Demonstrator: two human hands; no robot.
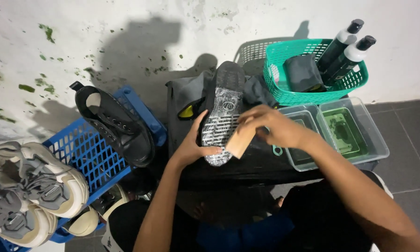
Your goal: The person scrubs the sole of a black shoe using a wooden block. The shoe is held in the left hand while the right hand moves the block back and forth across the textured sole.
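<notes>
Against a stained white wall, left hand (191, 147) clamps the upturned shoe (223, 112) while right hand (270, 125), gripping a wooden brush (241, 140), could slip off the wet sole.

Hard, bright light comes from behind and above the person, throwing a sharp dark shadow of head and shoulders onto the stained white wall (126, 42). Two clear plastic tubs of water (340, 135) catch a mild greenish sheen. The lap and lower middle sink into near-black, detail lost. Focus is crisp at the centre; lines bow slightly towards the edges, and the grey floor tiles (406, 140) look softer.
</notes>
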